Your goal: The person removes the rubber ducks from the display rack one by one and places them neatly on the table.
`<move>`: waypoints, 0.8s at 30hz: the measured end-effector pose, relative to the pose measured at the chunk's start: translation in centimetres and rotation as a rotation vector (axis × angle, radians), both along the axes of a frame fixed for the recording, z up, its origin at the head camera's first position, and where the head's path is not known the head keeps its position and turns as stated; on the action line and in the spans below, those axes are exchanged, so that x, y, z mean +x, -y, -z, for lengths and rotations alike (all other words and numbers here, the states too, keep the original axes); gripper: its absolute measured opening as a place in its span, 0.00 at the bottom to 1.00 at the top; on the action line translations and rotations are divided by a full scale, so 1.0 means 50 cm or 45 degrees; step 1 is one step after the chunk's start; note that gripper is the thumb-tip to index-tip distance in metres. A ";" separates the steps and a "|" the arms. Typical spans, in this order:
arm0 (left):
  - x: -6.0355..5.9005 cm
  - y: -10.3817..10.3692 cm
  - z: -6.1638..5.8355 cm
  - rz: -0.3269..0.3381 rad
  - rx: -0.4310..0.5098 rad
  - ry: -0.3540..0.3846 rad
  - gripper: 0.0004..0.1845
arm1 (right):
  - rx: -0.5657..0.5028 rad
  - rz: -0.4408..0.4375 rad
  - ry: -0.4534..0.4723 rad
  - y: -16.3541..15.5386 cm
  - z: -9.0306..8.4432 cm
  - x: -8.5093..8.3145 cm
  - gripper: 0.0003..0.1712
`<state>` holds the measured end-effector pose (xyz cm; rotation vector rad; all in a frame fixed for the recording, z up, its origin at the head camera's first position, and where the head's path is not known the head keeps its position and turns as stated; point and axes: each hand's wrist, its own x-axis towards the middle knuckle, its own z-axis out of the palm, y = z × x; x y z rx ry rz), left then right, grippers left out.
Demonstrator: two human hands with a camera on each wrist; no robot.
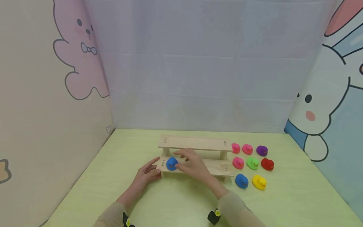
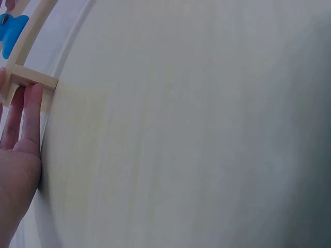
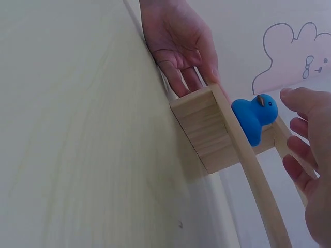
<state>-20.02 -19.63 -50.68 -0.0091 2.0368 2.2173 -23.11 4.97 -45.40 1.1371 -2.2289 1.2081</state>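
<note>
A blue toy duck (image 1: 171,164) sits upright at the left end of the lower board of a two-step wooden shelf (image 1: 195,143). My right hand (image 1: 194,165) is just right of this duck with fingers loosely bent; in the right wrist view a small gap separates the thumb from the blue duck (image 3: 254,116). At the lower step's left end is my left hand (image 1: 147,175). Its extended fingers touch the wooden end support, as the left wrist view shows with the left hand (image 2: 20,160) at the frame's edge.
Right of the shelf, several loose ducks lie on the pale table (image 1: 113,176): pink ones, a purple duck (image 1: 262,150), a green duck (image 1: 252,163), a red duck (image 1: 267,164), another blue duck (image 1: 242,181) and a yellow duck (image 1: 259,182). A white curtain (image 1: 198,69) hangs behind.
</note>
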 end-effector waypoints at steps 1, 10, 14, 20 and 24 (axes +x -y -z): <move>0.000 0.000 0.000 0.001 -0.002 -0.001 0.32 | 0.002 0.001 -0.007 0.005 0.004 -0.001 0.24; -0.001 0.002 0.003 0.008 -0.012 -0.026 0.33 | 0.019 0.010 0.018 0.033 0.037 0.000 0.23; 0.000 0.002 0.003 0.022 -0.021 -0.051 0.33 | 0.041 0.043 0.121 0.035 0.041 0.006 0.22; 0.001 0.002 0.000 0.016 -0.017 -0.037 0.32 | 0.011 0.029 0.176 0.036 0.039 0.008 0.21; 0.001 0.002 0.001 0.019 -0.013 -0.025 0.32 | 0.007 0.024 0.193 0.036 0.042 0.006 0.20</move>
